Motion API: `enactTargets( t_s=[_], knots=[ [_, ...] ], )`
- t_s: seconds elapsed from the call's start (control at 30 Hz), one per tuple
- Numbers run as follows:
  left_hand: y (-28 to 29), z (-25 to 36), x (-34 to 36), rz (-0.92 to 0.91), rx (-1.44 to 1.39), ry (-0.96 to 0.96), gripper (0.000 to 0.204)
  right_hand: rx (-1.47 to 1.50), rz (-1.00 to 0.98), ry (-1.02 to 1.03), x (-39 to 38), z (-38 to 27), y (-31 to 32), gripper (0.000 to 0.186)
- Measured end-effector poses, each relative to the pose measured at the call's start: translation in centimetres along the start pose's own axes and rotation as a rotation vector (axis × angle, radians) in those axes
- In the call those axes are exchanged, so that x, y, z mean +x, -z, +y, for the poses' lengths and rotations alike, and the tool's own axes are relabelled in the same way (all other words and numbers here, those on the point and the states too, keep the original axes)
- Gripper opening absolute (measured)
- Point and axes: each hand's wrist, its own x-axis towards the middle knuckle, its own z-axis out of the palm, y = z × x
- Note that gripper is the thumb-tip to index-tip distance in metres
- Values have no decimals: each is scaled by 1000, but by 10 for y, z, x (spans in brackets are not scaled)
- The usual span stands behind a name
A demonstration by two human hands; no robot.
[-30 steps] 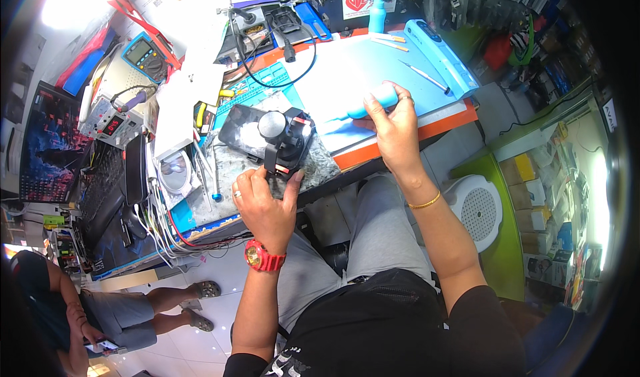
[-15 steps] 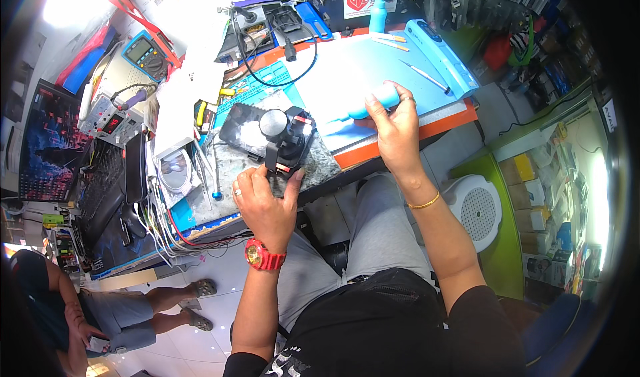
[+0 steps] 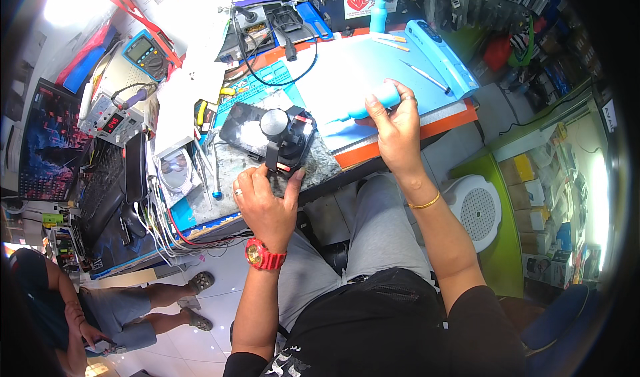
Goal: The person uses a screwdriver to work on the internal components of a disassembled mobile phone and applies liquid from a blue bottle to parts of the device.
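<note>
My right hand (image 3: 398,127) holds a light blue squeeze bottle (image 3: 383,97) above the blue mat, its thin nozzle tilted left and slightly down. My left hand (image 3: 267,200) rests at the bench's near edge, with thumb and fingertips gripping the near end of a black clamp-like device (image 3: 290,147). The device has a round silver-grey knob (image 3: 274,125) on top. Beneath and to its left lies a dark flat panel (image 3: 237,129) with a bright reflection. What part of the device my left fingertips press is partly hidden.
On the blue mat (image 3: 333,64) lie a tweezer-like pen tool (image 3: 427,77) and a long blue device (image 3: 440,54); a second blue bottle (image 3: 378,16) stands behind. Left are a power supply (image 3: 110,120), multimeter (image 3: 145,54) and cables. A white stool (image 3: 473,210) and another person (image 3: 73,310) are nearby.
My hands, the bottle and the clamp-like device stay in place. At the lower left, the other person's hands have shifted slightly.
</note>
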Motion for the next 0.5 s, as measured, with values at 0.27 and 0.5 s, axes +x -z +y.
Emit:
enactTargets(
  t_s=[0.27,0.5],
  knots=[
    [1,-1,-1,-9,9,7,57,290,32,-180,1,-8,9,49],
    [1,0,-2,-6,4,15,59,273,16,-258,37,-25,59,35]
  ],
)
